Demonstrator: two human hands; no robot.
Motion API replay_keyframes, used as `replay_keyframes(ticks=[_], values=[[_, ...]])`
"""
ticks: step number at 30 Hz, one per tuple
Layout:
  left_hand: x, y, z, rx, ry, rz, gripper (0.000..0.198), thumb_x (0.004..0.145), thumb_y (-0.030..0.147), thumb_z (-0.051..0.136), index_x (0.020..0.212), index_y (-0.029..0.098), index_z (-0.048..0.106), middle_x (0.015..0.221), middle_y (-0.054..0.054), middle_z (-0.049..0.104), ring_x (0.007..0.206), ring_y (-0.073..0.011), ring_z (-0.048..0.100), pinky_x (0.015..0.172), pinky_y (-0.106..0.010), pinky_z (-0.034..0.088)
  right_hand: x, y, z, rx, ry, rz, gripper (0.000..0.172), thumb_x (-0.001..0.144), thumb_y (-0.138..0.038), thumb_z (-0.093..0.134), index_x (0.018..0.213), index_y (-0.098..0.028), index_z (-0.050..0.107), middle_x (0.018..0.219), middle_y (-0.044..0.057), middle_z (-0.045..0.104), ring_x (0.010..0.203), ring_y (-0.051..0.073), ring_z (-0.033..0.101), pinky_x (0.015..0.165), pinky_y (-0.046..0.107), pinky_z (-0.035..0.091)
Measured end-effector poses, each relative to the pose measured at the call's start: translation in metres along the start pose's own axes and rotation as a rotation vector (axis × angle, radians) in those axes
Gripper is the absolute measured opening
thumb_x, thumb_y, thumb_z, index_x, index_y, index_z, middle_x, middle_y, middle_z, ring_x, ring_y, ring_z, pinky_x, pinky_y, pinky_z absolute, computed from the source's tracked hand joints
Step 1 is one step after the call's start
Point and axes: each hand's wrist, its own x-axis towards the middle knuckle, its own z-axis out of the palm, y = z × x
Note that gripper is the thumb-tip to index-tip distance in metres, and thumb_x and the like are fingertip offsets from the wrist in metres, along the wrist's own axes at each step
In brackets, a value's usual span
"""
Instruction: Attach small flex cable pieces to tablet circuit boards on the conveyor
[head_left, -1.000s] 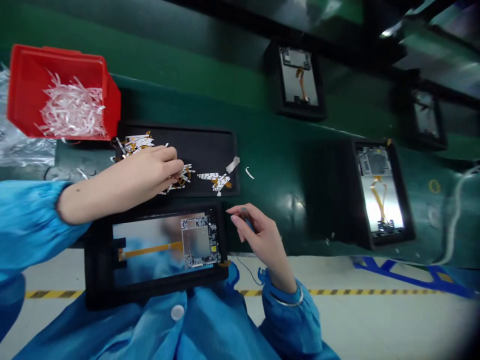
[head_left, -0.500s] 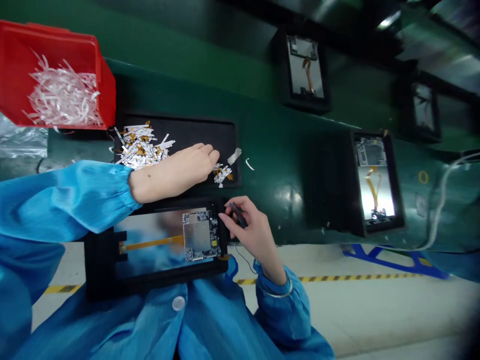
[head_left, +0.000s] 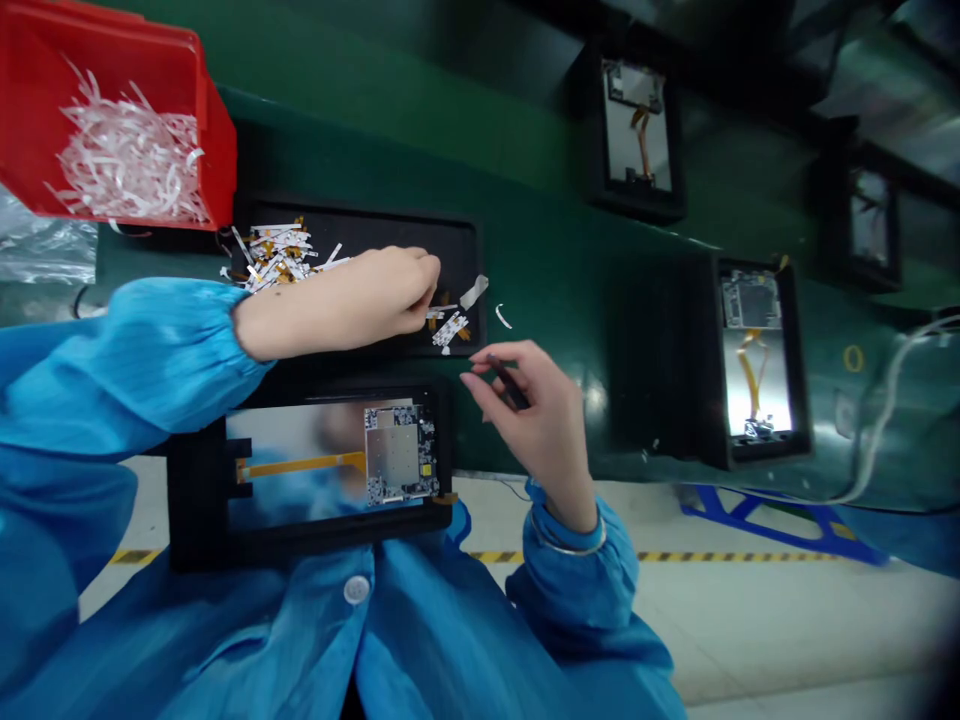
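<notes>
My left hand (head_left: 386, 290) reaches over a shallow black tray (head_left: 420, 245) and its fingers are pinched together on a small white and orange flex strip (head_left: 433, 313). A heap of such strips (head_left: 274, 255) lies at the tray's left end, and a few more strips (head_left: 450, 330) lie at its right end. My right hand (head_left: 536, 410) hovers right of the tray with a thin dark stylus-like tool (head_left: 508, 383) held in its fingers. In front of me a tablet back with a circuit board (head_left: 401, 455) and an orange ribbon (head_left: 300, 465) sits in a black holder (head_left: 195, 500).
A red bin (head_left: 214, 170) of white paper strips stands at the far left. Three more black holders with open tablets (head_left: 754, 360), (head_left: 637, 125), (head_left: 870, 215) rest on the green conveyor (head_left: 555, 270). A small white scrap (head_left: 501, 318) lies on the belt. Floor with yellow-black tape runs below.
My left hand has moved rightward along the tray from the heap to the right-end strips and pinched one. My right hand lifted away from the tablet holder's corner.
</notes>
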Motion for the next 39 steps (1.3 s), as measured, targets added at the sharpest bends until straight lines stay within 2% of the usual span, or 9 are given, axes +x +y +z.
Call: replay_keyframes(ticks=[6, 11, 18, 25, 28, 31, 33, 36, 39], values=[[-0.021, -0.006, -0.015, 0.327, 0.211, 0.182, 0.024, 0.092, 0.006, 0.035, 0.090, 0.012, 0.057, 0.085, -0.010, 0.054, 0.090, -0.0269, 0.058, 0.082, -0.038, 0.048, 0.031, -0.009, 0.006, -0.062, 0.088, -0.162, 0.020, 0.092, -0.013, 0.065, 0.111, -0.020, 0.065, 0.107, 0.005, 0.063, 0.061, 0.009, 0.059, 0.063, 0.029, 0.057], [-0.029, -0.006, -0.015, 0.312, 0.254, 0.224, 0.027, 0.089, 0.003, 0.032, 0.097, 0.013, 0.057, 0.084, -0.010, 0.053, 0.091, -0.0275, 0.059, 0.085, -0.042, 0.051, 0.051, -0.009, 0.022, 0.032, 0.066, -0.228, 0.021, 0.092, -0.012, 0.065, 0.111, -0.021, 0.065, 0.109, 0.005, 0.065, 0.057, 0.010, 0.061, 0.061, 0.031, 0.057], [-0.028, -0.015, -0.006, 0.219, 0.307, 0.263, 0.023, 0.091, 0.008, 0.033, 0.093, 0.013, 0.055, 0.084, -0.008, 0.051, 0.091, -0.0260, 0.061, 0.088, -0.043, 0.053, 0.066, -0.008, 0.035, 0.314, 0.048, -0.082, 0.006, 0.090, -0.016, 0.065, 0.090, -0.021, 0.068, 0.073, -0.004, 0.064, 0.046, 0.010, 0.056, 0.047, 0.028, 0.043], [-0.036, -0.011, -0.017, 0.306, 0.240, 0.084, 0.024, 0.094, 0.008, 0.032, 0.100, 0.008, 0.056, 0.085, -0.010, 0.054, 0.081, -0.0232, 0.058, 0.071, -0.033, 0.045, 0.070, 0.000, 0.033, 0.203, 0.068, -0.032, 0.008, 0.088, -0.017, 0.067, 0.081, -0.020, 0.066, 0.055, -0.008, 0.056, 0.042, 0.010, 0.052, 0.047, 0.026, 0.042], [-0.041, -0.010, -0.024, 0.194, 0.188, -0.058, 0.021, 0.098, 0.015, 0.036, 0.103, 0.009, 0.056, 0.082, -0.008, 0.056, 0.069, -0.0190, 0.052, 0.060, -0.030, 0.035, 0.069, 0.002, 0.029, 0.074, 0.063, -0.088, 0.005, 0.087, -0.018, 0.069, 0.091, -0.020, 0.070, 0.082, -0.002, 0.067, 0.048, 0.009, 0.055, 0.051, 0.025, 0.047], [-0.047, -0.011, -0.026, 0.014, 0.208, -0.039, 0.018, 0.099, 0.023, 0.041, 0.099, 0.013, 0.057, 0.082, -0.007, 0.059, 0.064, -0.0159, 0.050, 0.057, -0.028, 0.031, 0.066, -0.007, 0.025, 0.012, 0.068, -0.157, 0.028, 0.085, -0.019, 0.073, 0.112, -0.023, 0.071, 0.110, 0.004, 0.066, 0.058, 0.009, 0.057, 0.058, 0.027, 0.053], [-0.051, -0.011, -0.024, -0.065, 0.226, 0.020, 0.015, 0.097, 0.024, 0.044, 0.096, 0.015, 0.057, 0.080, -0.005, 0.060, 0.063, -0.0147, 0.050, 0.057, -0.028, 0.032, 0.064, -0.016, 0.024, 0.076, 0.055, -0.176, 0.026, 0.086, -0.019, 0.072, 0.112, -0.023, 0.071, 0.106, 0.004, 0.066, 0.060, 0.010, 0.058, 0.061, 0.029, 0.054], [-0.056, -0.009, -0.022, -0.160, 0.279, 0.087, 0.010, 0.095, 0.023, 0.048, 0.093, 0.017, 0.056, 0.078, -0.003, 0.061, 0.063, -0.0134, 0.052, 0.059, -0.027, 0.035, 0.063, -0.026, 0.025, 0.212, 0.022, -0.160, 0.005, 0.087, -0.018, 0.070, 0.090, -0.021, 0.072, 0.086, 0.000, 0.067, 0.057, 0.012, 0.058, 0.059, 0.029, 0.053], [-0.062, -0.006, -0.019, -0.353, 0.389, 0.139, 0.010, 0.094, 0.025, 0.054, 0.099, 0.017, 0.055, 0.084, -0.003, 0.064, 0.069, -0.0126, 0.057, 0.061, -0.026, 0.040, 0.063, -0.027, 0.029, 0.422, -0.027, -0.061, 0.004, 0.084, -0.023, 0.074, 0.082, -0.021, 0.070, 0.071, -0.003, 0.062, 0.051, 0.010, 0.055, 0.051, 0.026, 0.049]])
